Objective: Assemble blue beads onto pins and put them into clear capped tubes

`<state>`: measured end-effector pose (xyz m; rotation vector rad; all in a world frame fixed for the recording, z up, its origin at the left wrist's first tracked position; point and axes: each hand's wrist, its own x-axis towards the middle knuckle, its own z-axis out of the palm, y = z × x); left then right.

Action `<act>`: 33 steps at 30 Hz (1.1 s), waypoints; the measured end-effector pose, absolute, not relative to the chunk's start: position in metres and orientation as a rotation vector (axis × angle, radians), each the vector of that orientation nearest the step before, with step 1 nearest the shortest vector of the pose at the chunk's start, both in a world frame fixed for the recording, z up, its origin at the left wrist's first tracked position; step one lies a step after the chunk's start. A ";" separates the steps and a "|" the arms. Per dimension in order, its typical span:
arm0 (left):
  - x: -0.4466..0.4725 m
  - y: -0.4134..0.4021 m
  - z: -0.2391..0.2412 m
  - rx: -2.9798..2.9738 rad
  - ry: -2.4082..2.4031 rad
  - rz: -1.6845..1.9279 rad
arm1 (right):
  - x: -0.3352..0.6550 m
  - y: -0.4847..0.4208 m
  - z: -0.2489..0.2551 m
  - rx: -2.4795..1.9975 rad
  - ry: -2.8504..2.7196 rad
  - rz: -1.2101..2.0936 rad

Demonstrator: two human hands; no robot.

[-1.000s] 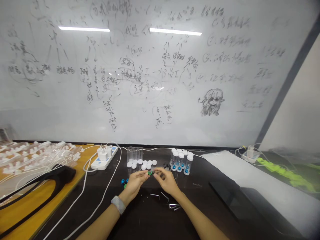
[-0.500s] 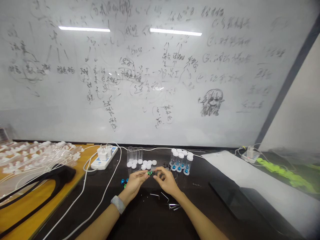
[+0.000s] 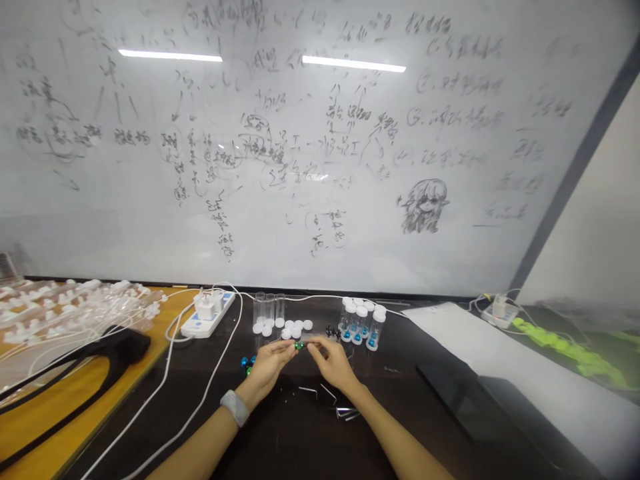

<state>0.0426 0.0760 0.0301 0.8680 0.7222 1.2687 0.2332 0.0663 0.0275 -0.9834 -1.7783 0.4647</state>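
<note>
Between my two hands is a small shiny green part (image 3: 299,345) with a dark end. My left hand (image 3: 270,363) pinches it from the left, thumb and fingers together. From the other side, the fingers of my right hand (image 3: 331,362) close at its dark right end; what exactly they grip is too small to make out. Blue balls (image 3: 245,362) and a green ball (image 3: 249,371) lie beside my left hand, partly hidden by it. Just beyond my right hand is a cluster of small black pieces (image 3: 332,331). Bent hex keys (image 3: 309,389) lie between my forearms, near shiny metal pieces (image 3: 346,413).
Clear tubes (image 3: 270,308) and loose white caps (image 3: 297,327) stand behind my hands. Capped tubes with blue pieces (image 3: 361,321) are at the right. A power strip (image 3: 209,313) with cables is at the left, a black flat panel (image 3: 450,400) at the right, a whiteboard (image 3: 320,200) behind.
My right hand's fingers have drawn in closer to the green part and the left fingertips. The left hand stays nearly in place, still pinching it.
</note>
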 end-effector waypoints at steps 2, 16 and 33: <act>0.043 0.076 0.031 0.866 0.728 1.274 | 0.233 0.065 0.028 -0.957 -1.779 0.479; 0.043 0.077 0.030 0.856 0.729 1.271 | 0.231 0.065 0.029 -0.941 -1.789 0.417; 0.042 0.078 0.029 0.882 0.701 1.258 | 0.229 0.063 0.030 -0.973 -1.798 0.446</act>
